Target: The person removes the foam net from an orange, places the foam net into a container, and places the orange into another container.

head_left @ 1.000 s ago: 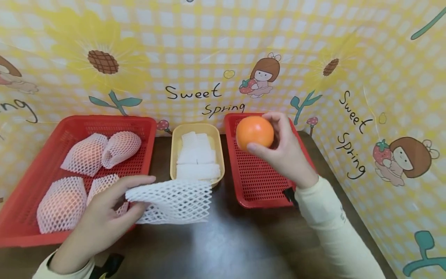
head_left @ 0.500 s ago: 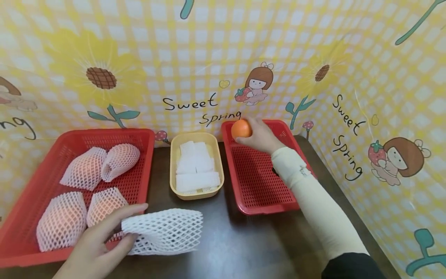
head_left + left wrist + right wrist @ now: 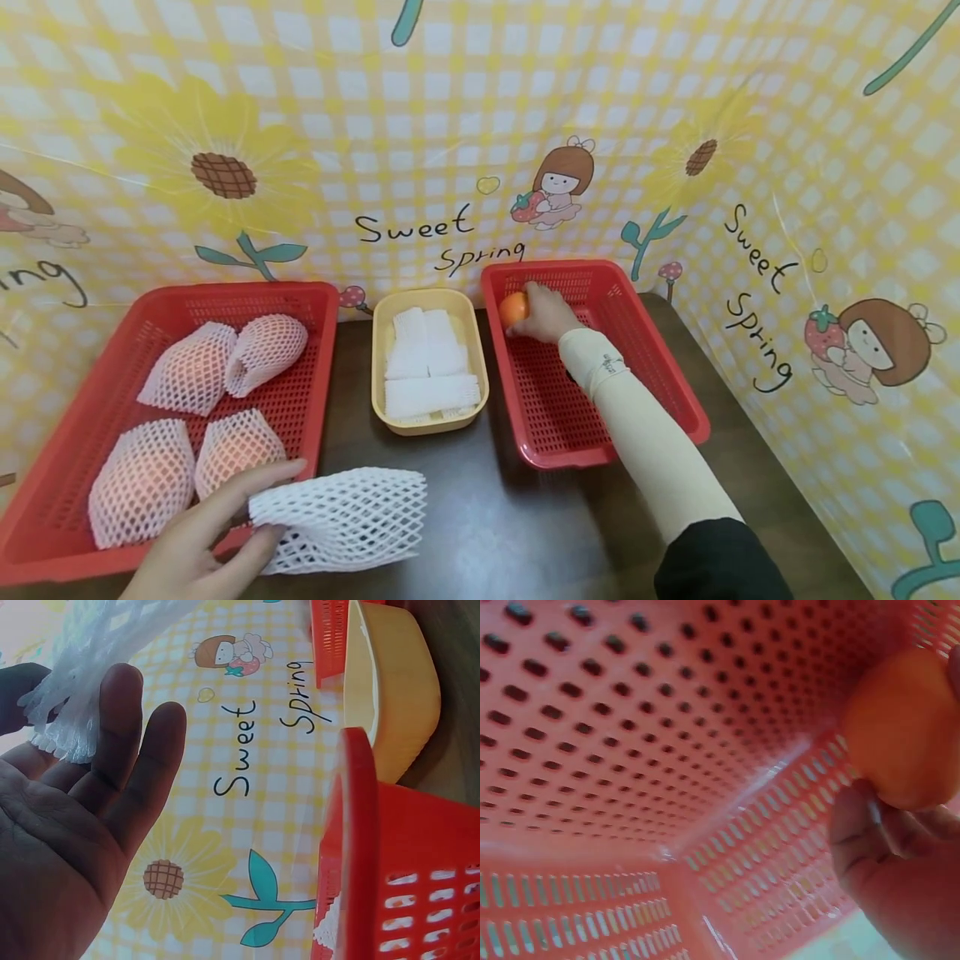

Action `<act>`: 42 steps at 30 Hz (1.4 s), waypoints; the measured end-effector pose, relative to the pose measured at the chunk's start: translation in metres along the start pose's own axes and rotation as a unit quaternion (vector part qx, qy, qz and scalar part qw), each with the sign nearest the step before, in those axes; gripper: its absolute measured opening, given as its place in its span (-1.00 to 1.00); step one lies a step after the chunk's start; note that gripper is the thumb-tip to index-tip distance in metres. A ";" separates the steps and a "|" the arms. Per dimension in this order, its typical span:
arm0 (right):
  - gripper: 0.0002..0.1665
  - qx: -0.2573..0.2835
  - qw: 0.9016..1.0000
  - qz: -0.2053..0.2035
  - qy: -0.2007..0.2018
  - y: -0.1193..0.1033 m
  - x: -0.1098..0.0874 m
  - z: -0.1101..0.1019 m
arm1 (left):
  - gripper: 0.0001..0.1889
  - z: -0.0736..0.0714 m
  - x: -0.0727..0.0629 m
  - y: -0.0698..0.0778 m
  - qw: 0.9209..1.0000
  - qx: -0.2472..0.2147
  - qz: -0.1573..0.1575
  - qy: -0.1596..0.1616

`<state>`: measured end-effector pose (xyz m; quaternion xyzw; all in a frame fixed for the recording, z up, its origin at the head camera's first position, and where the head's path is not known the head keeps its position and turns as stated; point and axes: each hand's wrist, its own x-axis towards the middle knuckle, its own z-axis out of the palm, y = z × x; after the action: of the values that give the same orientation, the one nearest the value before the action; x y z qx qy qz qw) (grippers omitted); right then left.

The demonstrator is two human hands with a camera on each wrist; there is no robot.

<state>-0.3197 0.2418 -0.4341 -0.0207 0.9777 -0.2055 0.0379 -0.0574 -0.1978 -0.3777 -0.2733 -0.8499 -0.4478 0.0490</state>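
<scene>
My right hand [image 3: 549, 313] holds an orange [image 3: 513, 311] down inside the right red basket [image 3: 566, 456], by its far left corner. In the right wrist view the fingers curl about the orange [image 3: 904, 731], close to the perforated wall. At the front left, my left hand [image 3: 210, 533] pinches a white foam net sleeve [image 3: 348, 517] between thumb and fingers. The sleeve sticks out to the right over the table, with no fruit showing inside. In the left wrist view, the bunched end of the net [image 3: 71, 712] sits between the thumb and fingers.
Several net-wrapped fruits [image 3: 142, 483] lie in the left red basket [image 3: 326, 350], partly behind my left hand. Between the baskets stands a yellow tray [image 3: 381, 350] of folded white net sleeves [image 3: 431, 392]. A patterned cloth [image 3: 420, 125] rises behind the dark table [image 3: 480, 533].
My right hand has carried the orange away from me and lowered it into the right basket. The left hand, still pinching the net sleeve, now appears lower in the head view.
</scene>
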 end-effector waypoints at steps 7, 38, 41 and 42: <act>0.04 -0.036 0.999 -0.009 -0.005 0.000 -0.003 0.005 | -0.21 0.005 0.004 0.001 1.000 -0.011 0.019 -0.002; 0.06 0.031 0.998 -0.025 -0.058 -0.022 -0.033 -0.042 | -0.27 0.008 0.009 0.003 0.996 0.010 -0.080 -0.029; 0.00 0.038 0.997 -0.048 -0.042 -0.038 -0.051 -0.056 | -0.28 0.008 0.012 0.005 0.997 0.009 -0.065 -0.033; -0.02 0.041 0.997 -0.058 -0.037 -0.045 -0.059 -0.061 | -0.30 0.009 0.013 0.006 0.997 0.007 -0.063 -0.036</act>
<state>-0.2654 0.2290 -0.3563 -0.0835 0.9635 -0.2463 0.0633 -0.0634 -0.1829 -0.3741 -0.2350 -0.8696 -0.4342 -0.0078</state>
